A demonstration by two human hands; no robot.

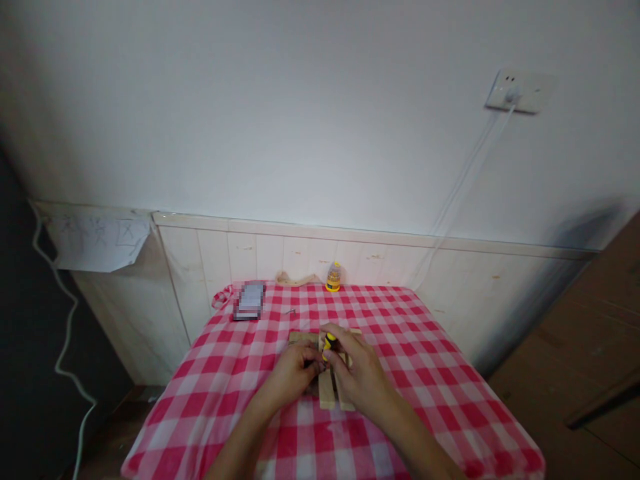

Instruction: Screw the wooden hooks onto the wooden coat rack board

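My right hand (363,370) is closed around the yellow and black handle of a screwdriver (329,343), which is held over some wooden strips (327,391). The fingers of my left hand (291,372) are pinched together close to the screwdriver's lower end. Whatever they hold, if anything, is too small and hidden to make out. Light wooden strips lie side by side under both hands, with another wooden piece (303,337) crossing behind my left fingers. My hands cover much of the wood, so how the pieces join cannot be seen.
A red and white checked cloth (400,427) covers the table. Toward the back lie a phone-like object (249,301), a small thin dark item (291,311) and a small yellow-labelled bottle (333,277). Behind the table, a wall socket (520,91) has a cable hanging down.
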